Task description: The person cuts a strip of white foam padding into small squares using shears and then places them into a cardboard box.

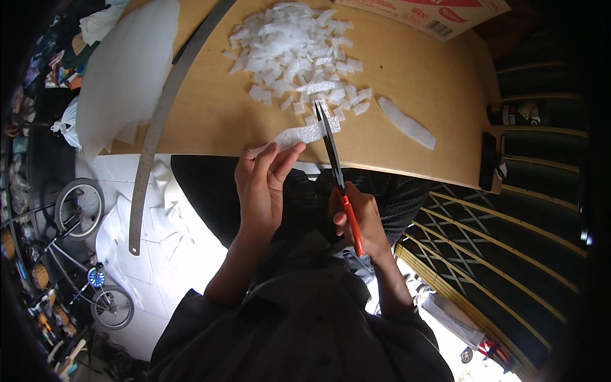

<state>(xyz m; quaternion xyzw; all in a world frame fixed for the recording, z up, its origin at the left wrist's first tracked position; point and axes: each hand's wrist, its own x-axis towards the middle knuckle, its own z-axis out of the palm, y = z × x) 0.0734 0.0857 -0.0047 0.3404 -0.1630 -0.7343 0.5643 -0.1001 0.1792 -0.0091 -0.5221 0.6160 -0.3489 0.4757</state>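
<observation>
The right hand (365, 213), with the left hand (262, 184) beside it, grips the red-handled scissors (347, 210), blades ahead at the white foam strip (298, 135) the left pinches; a taut strip and square blades should yield even cuts.

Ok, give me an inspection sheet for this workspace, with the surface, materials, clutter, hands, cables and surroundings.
Surface: brown table, its near edge by the person's lap.
Materials: foam pile at the far middle; foam sheet at left; loose strip at right; metal ruler overhanging the near edge.
Clutter: printed carton at the far right.
Left hand: holding a foam strip.
Right hand: gripping red-handled scissors, blades at that strip's end.
Cables: nothing seen.
Surroundings: bike on the left; yellow-barred gate on the right.
</observation>
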